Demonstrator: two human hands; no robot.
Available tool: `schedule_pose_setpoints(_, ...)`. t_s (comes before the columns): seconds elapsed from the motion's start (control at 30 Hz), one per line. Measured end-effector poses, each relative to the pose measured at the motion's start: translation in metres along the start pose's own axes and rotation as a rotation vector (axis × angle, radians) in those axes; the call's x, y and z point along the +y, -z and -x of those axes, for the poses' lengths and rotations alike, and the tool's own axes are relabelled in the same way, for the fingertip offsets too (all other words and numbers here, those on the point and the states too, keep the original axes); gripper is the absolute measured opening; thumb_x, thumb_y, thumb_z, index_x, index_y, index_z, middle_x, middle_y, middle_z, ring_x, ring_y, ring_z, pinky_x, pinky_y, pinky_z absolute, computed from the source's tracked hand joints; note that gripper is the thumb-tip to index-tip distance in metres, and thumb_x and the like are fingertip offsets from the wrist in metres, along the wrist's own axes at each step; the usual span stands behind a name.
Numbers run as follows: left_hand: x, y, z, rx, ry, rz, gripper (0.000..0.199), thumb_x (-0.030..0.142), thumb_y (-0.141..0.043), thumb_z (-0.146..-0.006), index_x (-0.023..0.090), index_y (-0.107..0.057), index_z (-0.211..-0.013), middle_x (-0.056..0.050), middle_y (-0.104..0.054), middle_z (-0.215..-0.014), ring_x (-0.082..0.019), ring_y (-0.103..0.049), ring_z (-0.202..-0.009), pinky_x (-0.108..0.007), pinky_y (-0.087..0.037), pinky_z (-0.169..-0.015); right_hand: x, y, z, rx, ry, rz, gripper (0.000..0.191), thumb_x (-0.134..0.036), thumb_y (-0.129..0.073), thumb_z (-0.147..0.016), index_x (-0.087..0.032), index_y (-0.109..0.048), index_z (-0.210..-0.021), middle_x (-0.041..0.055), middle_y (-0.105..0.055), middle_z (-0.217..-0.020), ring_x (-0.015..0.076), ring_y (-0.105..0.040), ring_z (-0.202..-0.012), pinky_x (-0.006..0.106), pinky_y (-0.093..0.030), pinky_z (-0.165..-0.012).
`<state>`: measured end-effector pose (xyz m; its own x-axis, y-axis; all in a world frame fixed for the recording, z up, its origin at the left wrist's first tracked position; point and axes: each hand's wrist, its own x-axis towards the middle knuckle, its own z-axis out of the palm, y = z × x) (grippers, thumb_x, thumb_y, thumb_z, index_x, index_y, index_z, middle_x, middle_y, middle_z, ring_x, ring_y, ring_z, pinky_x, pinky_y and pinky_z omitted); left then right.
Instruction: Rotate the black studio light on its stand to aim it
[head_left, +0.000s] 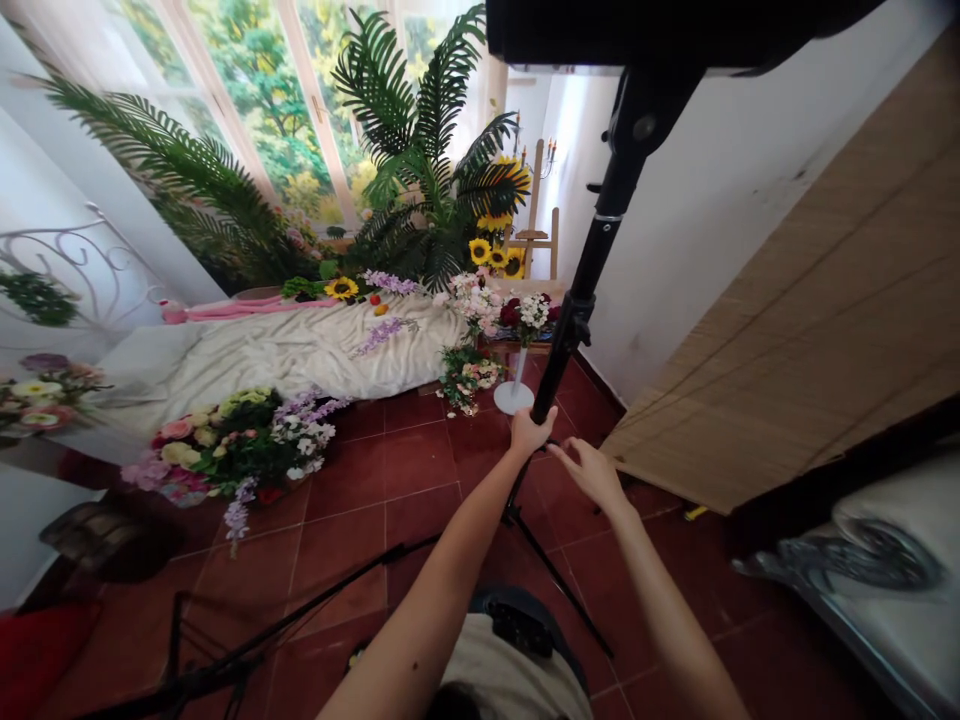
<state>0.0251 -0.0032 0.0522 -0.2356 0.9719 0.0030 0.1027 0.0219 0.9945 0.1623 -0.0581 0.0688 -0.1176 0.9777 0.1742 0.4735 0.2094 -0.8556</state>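
Note:
A black light stand [579, 310] leans up and to the right in front of me, with a large black light head [660, 30] at its top, cut off by the frame edge. My left hand [531, 432] is wrapped round the lower part of the pole. Just to its right, my right hand [592, 472] pinches at a small dark knob [553, 443] on the stand, its fingers partly covering it. Below both hands, a leg of the stand [562, 575] spreads out over the floor. Higher up the pole sits a clamp with a lever [577, 318].
Ahead lies a cream-draped bed [315, 345] with flowers. Bouquets [232, 440] and a white pedestal [514, 398] stand by it. Another black stand [300, 598] crosses the floor at left. A bamboo blind [787, 300] and a silver-framed piece [862, 570] flank the right side.

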Motion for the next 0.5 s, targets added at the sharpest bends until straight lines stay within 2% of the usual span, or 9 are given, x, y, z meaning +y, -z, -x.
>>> schedule_pose_setpoints(0.1,-0.001,0.000,0.000,-0.002,-0.022,-0.058,0.038,0.050,-0.063,-0.067,0.016,-0.052,-0.055,0.000,-0.052,-0.047,-0.014,-0.056,-0.054,-0.020,-0.041,-0.049,0.005,-0.017,-0.001,0.016,-0.114,-0.248,0.040,-0.058,-0.062,-0.070,-0.021,-0.053,-0.055,-0.0014,-0.053,-0.052,0.0156,-0.047,-0.053,0.025,-0.036,-0.052)
schedule_pose_setpoints(0.17,-0.003,-0.001,-0.001,-0.001,-0.034,-0.074,0.039,0.050,-0.062,-0.068,0.015,-0.053,-0.055,0.000,-0.052,-0.048,-0.013,-0.056,-0.054,-0.020,-0.041,-0.049,0.007,-0.027,0.000,-0.006,-0.269,-0.482,0.039,-0.055,-0.058,-0.073,-0.021,-0.052,-0.055,-0.0008,-0.054,-0.051,0.0145,-0.045,-0.048,0.025,-0.034,-0.047)
schedule_pose_setpoints(0.27,-0.008,-0.003,-0.003,0.001,-0.043,-0.071,0.040,0.052,-0.061,-0.068,0.015,-0.053,-0.055,-0.001,-0.053,-0.049,-0.013,-0.055,-0.052,-0.021,-0.040,-0.048,0.006,-0.038,0.004,-0.141,-0.479,-0.912,0.032,-0.042,-0.054,-0.080,-0.022,-0.047,-0.055,-0.0019,-0.053,-0.050,0.0113,-0.042,-0.042,0.023,-0.033,-0.041)
schedule_pose_setpoints(0.33,-0.012,-0.005,-0.005,0.007,-0.044,-0.064,0.041,0.053,-0.061,-0.068,0.014,-0.054,-0.055,-0.001,-0.054,-0.049,-0.013,-0.054,-0.051,-0.021,-0.039,-0.047,0.003,-0.043,0.010,-0.257,-0.507,-1.139,0.026,-0.031,-0.052,-0.080,-0.021,-0.044,-0.057,-0.0034,-0.050,-0.050,0.0099,-0.041,-0.041,0.021,-0.033,-0.039)
schedule_pose_setpoints(0.4,-0.016,-0.007,-0.007,0.010,-0.049,-0.061,0.042,0.054,-0.059,-0.069,0.014,-0.054,-0.056,-0.002,-0.054,-0.050,-0.012,-0.053,-0.048,-0.021,-0.038,-0.046,-0.001,-0.047,0.015,-0.376,-0.526,-1.206,0.016,-0.025,-0.052,-0.078,-0.021,-0.047,-0.064,-0.0036,-0.051,-0.053,0.0091,-0.042,-0.042,0.019,-0.032,-0.038)
schedule_pose_setpoints(0.47,-0.018,-0.008,-0.008,0.010,-0.062,-0.063,0.043,0.055,-0.057,-0.070,0.014,-0.054,-0.057,-0.002,-0.054,-0.050,-0.011,-0.052,-0.047,-0.020,-0.037,-0.045,-0.004,-0.050,0.019,-0.432,-0.579,-1.085,0.010,-0.028,-0.054,-0.078,-0.020,-0.051,-0.074,-0.0023,-0.056,-0.059,0.0086,-0.045,-0.044,0.018,-0.030,-0.038)
schedule_pose_setpoints(0.5,-0.019,-0.009,-0.008,0.009,-0.069,-0.065,0.044,0.056,-0.057,-0.070,0.014,-0.055,-0.057,-0.002,-0.054,-0.050,-0.011,-0.052,-0.047,-0.020,-0.037,-0.045,-0.005,-0.050,0.020,-0.402,-0.595,-0.958,0.015,-0.033,-0.055,-0.078,-0.019,-0.052,-0.078,-0.0014,-0.058,-0.062,0.0088,-0.046,-0.045,0.018,-0.030,-0.039)
